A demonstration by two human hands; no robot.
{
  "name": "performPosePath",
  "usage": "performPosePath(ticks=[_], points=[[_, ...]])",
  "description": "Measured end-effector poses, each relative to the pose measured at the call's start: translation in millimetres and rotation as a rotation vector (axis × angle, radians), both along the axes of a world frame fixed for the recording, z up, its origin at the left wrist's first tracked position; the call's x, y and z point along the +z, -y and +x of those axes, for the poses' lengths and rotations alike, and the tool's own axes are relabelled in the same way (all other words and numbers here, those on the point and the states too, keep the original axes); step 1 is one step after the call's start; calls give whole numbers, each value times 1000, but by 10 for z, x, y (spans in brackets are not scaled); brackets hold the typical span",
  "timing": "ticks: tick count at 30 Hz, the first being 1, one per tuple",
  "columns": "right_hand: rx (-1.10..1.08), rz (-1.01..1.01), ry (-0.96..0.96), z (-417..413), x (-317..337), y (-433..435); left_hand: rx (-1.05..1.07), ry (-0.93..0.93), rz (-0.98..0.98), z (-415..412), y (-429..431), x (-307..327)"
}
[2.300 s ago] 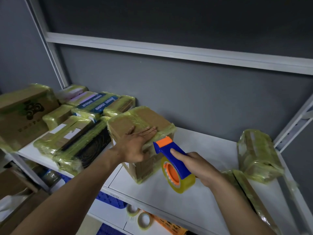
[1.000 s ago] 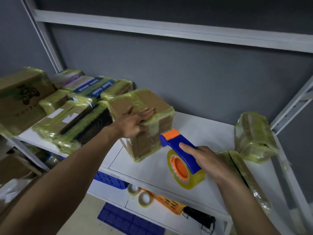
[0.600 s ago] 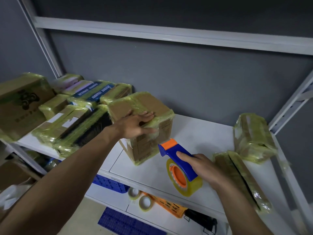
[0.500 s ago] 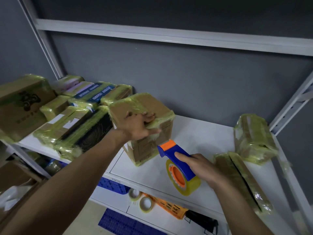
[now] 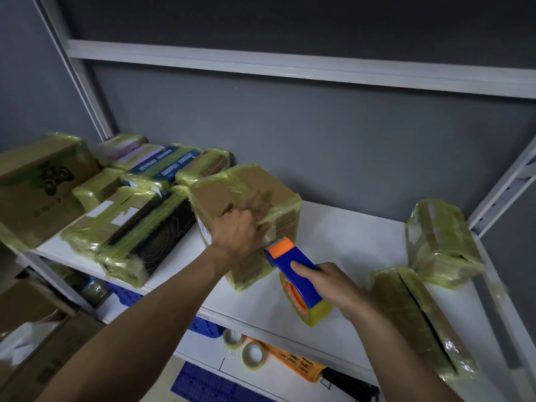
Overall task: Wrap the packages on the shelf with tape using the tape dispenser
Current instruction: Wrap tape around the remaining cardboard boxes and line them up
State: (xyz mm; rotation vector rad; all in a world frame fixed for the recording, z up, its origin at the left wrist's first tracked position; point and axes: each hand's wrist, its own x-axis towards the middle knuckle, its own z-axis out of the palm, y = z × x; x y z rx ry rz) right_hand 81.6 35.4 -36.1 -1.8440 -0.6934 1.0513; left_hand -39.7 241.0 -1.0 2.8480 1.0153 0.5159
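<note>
Your left hand (image 5: pixel 236 233) grips the taped box (image 5: pixel 232 190) by its top edge; right hand (image 5: pixel 336 285) grips the tape dispenser (image 5: pixel 293 264), long axis diagonal, orange nose pointing up-left at the box's side. Box sits mid white shelf (image 5: pixel 348 239), grey wall (image 5: pixel 319 146) behind.

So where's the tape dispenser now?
Centre of the head view: the tape dispenser is gripped by the right hand, its orange tip beside the taped box the left hand holds.

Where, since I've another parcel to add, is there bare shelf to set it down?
Best patch: bare white shelf along the back wall, between the taped box and the wrapped package at right rear. Narrower strip: front edge, left of the tape dispenser. Crowded: left end, stacked packages; flat package fills right front.
</note>
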Motion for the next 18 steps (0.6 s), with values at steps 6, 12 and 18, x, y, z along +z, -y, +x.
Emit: performPosePath(ticks=[6,12,18], points=[[-17,-59,-7,30,-86,-87,-25,-5,31,-35,-30,-44],[0,-80,81,33,-127,-165,30,-10,44,1,23,-49],[-35,-125,162,68,-170,-325,30,19,30,-22,15,-65]])
